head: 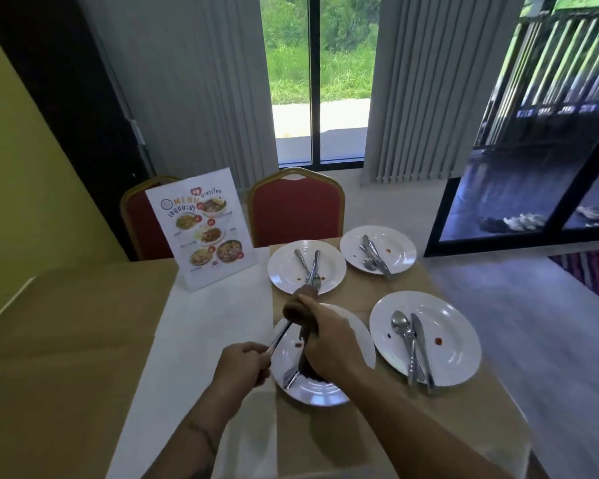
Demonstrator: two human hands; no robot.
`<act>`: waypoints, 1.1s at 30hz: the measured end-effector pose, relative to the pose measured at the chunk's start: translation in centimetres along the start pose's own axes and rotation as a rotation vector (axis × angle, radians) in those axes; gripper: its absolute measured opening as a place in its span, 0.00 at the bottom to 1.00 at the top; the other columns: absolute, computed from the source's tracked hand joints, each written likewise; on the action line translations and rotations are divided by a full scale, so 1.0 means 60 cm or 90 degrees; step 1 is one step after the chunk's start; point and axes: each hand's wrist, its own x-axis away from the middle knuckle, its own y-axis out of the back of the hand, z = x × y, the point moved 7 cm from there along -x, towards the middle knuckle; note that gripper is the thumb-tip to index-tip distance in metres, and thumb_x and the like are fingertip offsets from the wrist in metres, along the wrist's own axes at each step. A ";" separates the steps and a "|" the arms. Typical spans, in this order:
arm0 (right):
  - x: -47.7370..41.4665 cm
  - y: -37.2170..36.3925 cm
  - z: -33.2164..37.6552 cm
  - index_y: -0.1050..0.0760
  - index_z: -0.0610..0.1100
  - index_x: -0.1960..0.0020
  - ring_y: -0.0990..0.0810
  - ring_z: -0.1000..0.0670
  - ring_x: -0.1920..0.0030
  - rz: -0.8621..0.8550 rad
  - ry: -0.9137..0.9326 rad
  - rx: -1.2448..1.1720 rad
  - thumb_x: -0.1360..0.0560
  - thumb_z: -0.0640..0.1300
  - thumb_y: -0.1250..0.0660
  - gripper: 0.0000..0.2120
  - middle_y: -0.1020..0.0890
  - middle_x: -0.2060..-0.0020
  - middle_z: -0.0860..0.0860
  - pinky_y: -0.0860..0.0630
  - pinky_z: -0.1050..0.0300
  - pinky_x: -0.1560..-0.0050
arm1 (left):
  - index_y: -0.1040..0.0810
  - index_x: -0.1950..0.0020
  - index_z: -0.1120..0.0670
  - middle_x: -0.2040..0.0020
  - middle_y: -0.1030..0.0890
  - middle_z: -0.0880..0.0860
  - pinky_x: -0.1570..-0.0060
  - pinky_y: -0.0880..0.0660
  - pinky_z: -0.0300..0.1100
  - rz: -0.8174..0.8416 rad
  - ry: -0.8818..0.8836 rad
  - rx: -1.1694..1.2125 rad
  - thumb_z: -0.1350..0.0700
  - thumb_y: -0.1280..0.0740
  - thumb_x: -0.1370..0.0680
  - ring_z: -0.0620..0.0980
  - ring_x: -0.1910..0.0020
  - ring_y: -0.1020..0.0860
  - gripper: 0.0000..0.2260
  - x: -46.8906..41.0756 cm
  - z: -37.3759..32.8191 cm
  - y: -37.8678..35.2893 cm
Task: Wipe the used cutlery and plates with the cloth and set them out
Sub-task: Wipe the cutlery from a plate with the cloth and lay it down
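Over the near white plate (329, 392), my left hand (241, 363) grips the handle end of a piece of cutlery (279, 337). Its far end is wrapped in a brown cloth (300, 311), which my right hand (325, 335) grips. A fork (289, 375) lies on that plate beside a red smear. The right plate (457, 344) holds a spoon and a knife with red spots. Two far plates, one at the back middle (284, 271) and one at the back right (400, 250), each carry cutlery and sauce marks.
A standing menu card (206, 226) sits on the white runner at the back left. Two red chairs (296, 205) stand behind the table. A tan runner (360, 292) lies under the plates. The table's right edge drops to a grey floor.
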 end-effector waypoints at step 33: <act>-0.080 -0.184 0.177 0.22 0.42 0.38 0.15 0.40 0.47 -0.188 -0.333 -0.506 0.18 0.47 0.37 0.13 0.14 0.50 0.41 0.20 0.40 0.39 | 0.18 0.54 0.61 0.63 0.19 0.57 0.65 0.22 0.39 0.220 -0.165 -0.004 0.67 0.31 0.24 0.51 0.68 0.21 0.03 -0.057 -0.077 0.238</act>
